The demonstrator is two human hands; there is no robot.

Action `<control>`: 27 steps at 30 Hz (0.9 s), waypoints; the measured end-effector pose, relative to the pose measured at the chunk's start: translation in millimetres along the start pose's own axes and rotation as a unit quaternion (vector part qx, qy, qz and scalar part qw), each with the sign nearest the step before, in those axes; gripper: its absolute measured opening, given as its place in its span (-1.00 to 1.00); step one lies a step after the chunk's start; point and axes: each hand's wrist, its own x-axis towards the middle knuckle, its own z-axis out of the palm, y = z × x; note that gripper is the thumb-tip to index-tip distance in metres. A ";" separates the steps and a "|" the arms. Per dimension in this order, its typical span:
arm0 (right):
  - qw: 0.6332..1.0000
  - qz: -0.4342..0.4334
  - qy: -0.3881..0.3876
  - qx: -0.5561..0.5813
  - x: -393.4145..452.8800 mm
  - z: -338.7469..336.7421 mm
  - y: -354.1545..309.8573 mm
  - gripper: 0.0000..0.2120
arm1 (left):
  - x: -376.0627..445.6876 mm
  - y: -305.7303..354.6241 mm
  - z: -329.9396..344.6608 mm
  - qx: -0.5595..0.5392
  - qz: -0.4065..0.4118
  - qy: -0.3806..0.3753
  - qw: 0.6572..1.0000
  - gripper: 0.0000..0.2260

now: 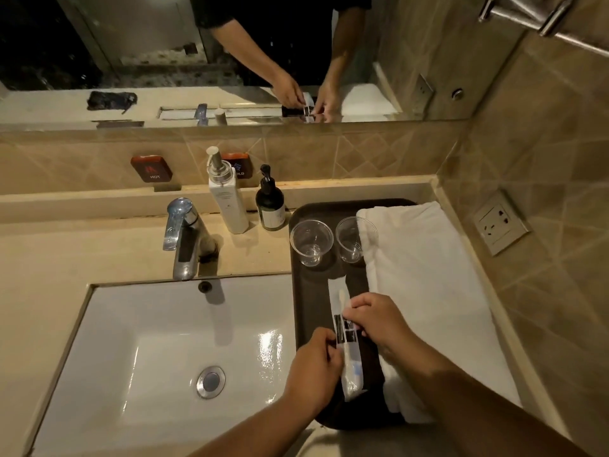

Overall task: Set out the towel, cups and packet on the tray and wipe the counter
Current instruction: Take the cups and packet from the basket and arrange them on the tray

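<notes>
I note both hands, left hand (314, 364) and right hand (375, 319), pinching the packet (347, 338) over the tray (306, 308); a loose release risks it skidding left into the sink (164, 341).

Both bare forearms reach forward side by side. The left hand (313, 367) and right hand (379, 321) each pinch closed, fingertips nearly meeting.

Dim warm light, glare on the sink (270, 351), wide-angle edge bending.
</notes>
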 end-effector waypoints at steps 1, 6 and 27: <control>0.999 -0.013 0.021 -0.044 2.3 6.4 4.9 -0.91 | 0.1 -2.1 3.9 0.021 0.004 -0.005 1.000 -0.89; 0.979 -0.067 0.067 -0.178 7.0 23.4 17.8 -0.89 | 5.3 -6.6 13.1 0.132 0.048 -0.033 0.990 -0.95; 0.951 -0.125 0.089 -0.270 4.2 24.6 25.7 -0.82 | 13.3 -12.0 15.2 0.307 0.045 -0.107 0.945 -0.73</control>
